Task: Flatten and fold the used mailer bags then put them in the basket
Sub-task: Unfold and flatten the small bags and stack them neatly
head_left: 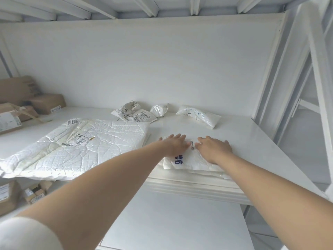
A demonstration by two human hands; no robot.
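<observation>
A small white mailer bag (187,162) with blue characters lies near the front edge of the white shelf (243,141). My left hand (175,144) and my right hand (214,148) press flat on it side by side, fingers straight. A large white padded mailer (75,147) with shipping labels lies flat to the left, hanging over the shelf's front edge. Three crumpled mailers sit at the back: one with labels (134,112), a small plain one (159,109) and one with printed lettering (199,115). No basket is in view.
Brown cardboard parcels (27,103) are stacked at the far left of the shelf, and more boxes (19,193) sit below it. White slats run overhead. A white metal frame (295,87) stands on the right. A lower white surface (180,222) lies in front.
</observation>
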